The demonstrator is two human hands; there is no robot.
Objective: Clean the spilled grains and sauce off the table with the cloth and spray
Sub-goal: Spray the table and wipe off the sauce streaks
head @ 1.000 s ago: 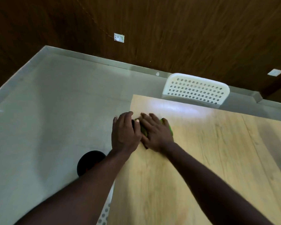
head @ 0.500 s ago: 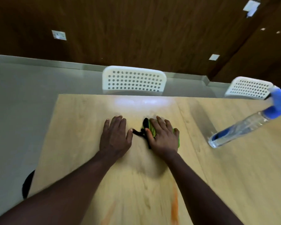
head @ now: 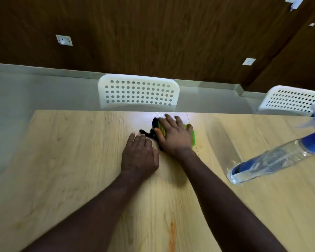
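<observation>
My right hand lies flat with spread fingers on a green and black cloth, pressing it onto the light wooden table near the far edge. Most of the cloth is hidden under the hand; a black strip sticks out to its left. My left hand rests flat on the table just left of it, fingers relaxed, holding nothing. An orange sauce streak marks the wood near me. A clear spray bottle with a blue head stands at the right. I see no grains.
Two white perforated chairs, one straight across and another at the far right, stand against the table's far edge. Grey floor and a dark wood wall lie behind. The table's left edge runs down the left side.
My right hand has pushed the cloth away from me toward the far edge. My left hand has moved right, closer to the right wrist. The view has swung right, bringing the spray bottle in.
</observation>
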